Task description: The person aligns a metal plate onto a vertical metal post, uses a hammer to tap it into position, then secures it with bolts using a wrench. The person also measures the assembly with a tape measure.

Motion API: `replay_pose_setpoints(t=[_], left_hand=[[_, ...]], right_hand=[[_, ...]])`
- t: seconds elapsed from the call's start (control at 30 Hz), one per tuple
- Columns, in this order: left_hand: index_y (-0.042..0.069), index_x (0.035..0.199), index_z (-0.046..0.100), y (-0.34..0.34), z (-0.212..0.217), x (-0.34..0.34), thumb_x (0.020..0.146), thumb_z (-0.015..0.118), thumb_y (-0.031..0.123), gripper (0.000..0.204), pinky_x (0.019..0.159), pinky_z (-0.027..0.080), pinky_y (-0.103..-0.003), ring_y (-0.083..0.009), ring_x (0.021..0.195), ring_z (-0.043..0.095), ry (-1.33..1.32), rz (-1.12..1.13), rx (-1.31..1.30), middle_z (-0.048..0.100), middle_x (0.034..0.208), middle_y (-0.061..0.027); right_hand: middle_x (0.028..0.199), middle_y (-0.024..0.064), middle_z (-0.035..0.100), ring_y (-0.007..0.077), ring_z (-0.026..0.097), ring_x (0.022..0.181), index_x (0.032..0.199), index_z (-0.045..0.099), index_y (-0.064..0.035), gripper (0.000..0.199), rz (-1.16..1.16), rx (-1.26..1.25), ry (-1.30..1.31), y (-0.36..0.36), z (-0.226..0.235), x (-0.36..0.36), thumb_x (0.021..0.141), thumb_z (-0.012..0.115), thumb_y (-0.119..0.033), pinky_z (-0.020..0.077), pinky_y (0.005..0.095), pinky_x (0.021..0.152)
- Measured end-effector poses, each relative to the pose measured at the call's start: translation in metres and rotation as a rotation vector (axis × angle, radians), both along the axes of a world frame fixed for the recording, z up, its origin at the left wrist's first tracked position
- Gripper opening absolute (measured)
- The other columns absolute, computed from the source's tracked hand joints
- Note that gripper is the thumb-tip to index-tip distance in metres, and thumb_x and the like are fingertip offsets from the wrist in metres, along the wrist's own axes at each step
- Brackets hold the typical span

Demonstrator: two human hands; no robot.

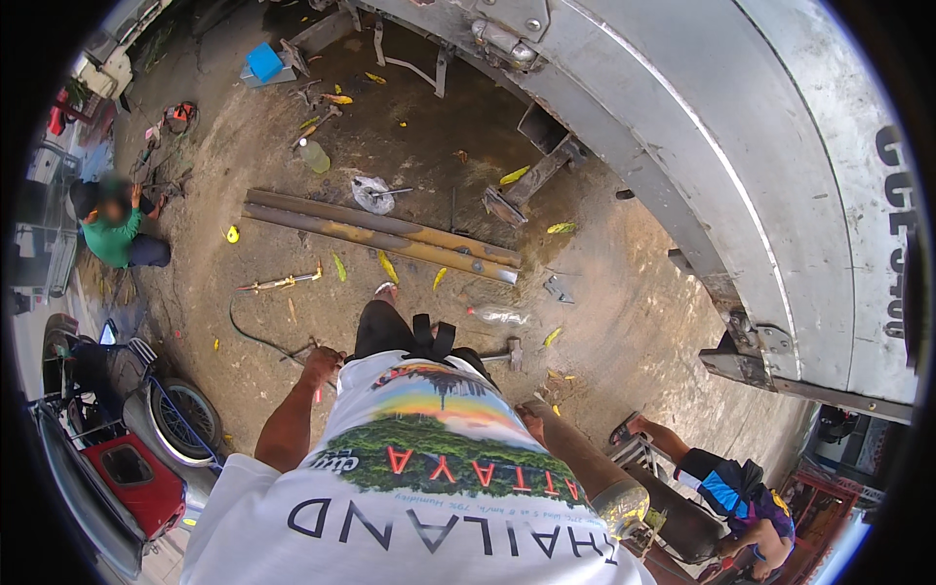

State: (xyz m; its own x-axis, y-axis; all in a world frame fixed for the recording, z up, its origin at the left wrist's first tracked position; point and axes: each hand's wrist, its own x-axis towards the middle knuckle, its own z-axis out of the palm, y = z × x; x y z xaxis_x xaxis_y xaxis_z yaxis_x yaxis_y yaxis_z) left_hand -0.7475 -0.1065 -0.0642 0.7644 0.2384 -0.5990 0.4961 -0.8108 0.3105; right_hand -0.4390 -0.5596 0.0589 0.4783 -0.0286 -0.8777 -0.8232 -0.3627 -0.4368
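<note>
My left hand (325, 364) is beside my left thigh with its fingers curled. A dark hose (261, 334) runs up to it, but what the fingers hold is hidden. My right hand (531, 420) is partly in view at my right side, against the end of a tan cylinder (577, 450); its fingers cannot be made out. A hammer (514, 354) is on the ground in front of my right side, its handle partly behind me. A brass cutting torch (283, 282) lies ahead on the left. Long rusty steel bars (390, 229) lie across the ground before my feet.
A clear plastic bottle (500, 315) and metal piece (559, 289) lie right of my feet. A large grey metal vehicle body (663, 127) rises at right. One person (115, 229) crouches far left; another (746, 497) bends behind right. A motorcycle (185, 419) stands left.
</note>
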Motion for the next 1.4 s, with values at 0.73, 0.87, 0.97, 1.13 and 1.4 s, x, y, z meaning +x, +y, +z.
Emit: replay_pose_setpoints(t=[0.73,0.87,0.97,1.13,1.4], left_hand=[[-0.004,0.097,0.071,0.020,0.032,-0.038,0.087,0.073,0.025,0.030,0.054,0.044,-0.032,-0.0170,0.064,0.059,-0.334,1.760,-0.663,0.070,0.079,-0.0111],[-0.005,0.129,0.059,0.082,0.058,-0.032,0.084,0.076,0.029,0.059,0.072,0.045,-0.034,-0.0185,0.079,0.057,-0.409,1.938,-0.624,0.068,0.093,-0.0115],[-0.003,0.140,0.050,0.130,0.067,-0.032,0.083,0.076,0.029,0.070,0.071,0.044,-0.033,-0.0179,0.075,0.054,-0.499,1.919,-0.674,0.065,0.095,-0.0102],[0.000,0.133,0.058,0.189,0.084,-0.042,0.084,0.074,0.031,0.059,0.062,0.042,-0.030,-0.0124,0.068,0.048,-0.532,1.902,-0.673,0.062,0.088,-0.0072],[0.006,0.108,0.069,0.156,0.040,-0.098,0.091,0.068,0.029,0.029,0.043,0.032,-0.030,-0.0125,0.048,0.040,-0.106,1.766,-0.647,0.059,0.072,-0.0049]], right_hand=[[0.101,0.0139,0.068,0.0239,0.068,0.075,0.122,0.059,-0.0072,0.026,0.388,-0.067,0.031,0.132,0.017,0.051,0.099,0.056,-0.019,0.0527,0.0323,0.059],[0.104,0.0146,0.068,0.0246,0.068,0.075,0.123,0.058,-0.0072,0.026,0.498,-0.022,-0.017,0.190,0.002,0.053,0.099,0.054,-0.018,0.0511,0.0324,0.057],[0.106,0.0151,0.068,0.0251,0.068,0.075,0.124,0.058,-0.0072,0.027,0.542,0.039,-0.066,0.228,-0.011,0.053,0.100,0.053,-0.017,0.0498,0.0324,0.055],[0.099,0.0109,0.067,0.0189,0.064,0.071,0.125,0.058,-0.0031,0.033,0.393,0.064,-0.010,0.296,-0.002,0.042,0.095,0.064,-0.016,0.0501,0.0311,0.060],[0.083,0.0060,0.068,0.0139,0.061,0.067,0.111,0.068,-0.0023,0.023,0.697,0.142,-0.441,0.260,-0.060,0.029,0.093,0.063,-0.016,0.0474,0.0293,0.056]])
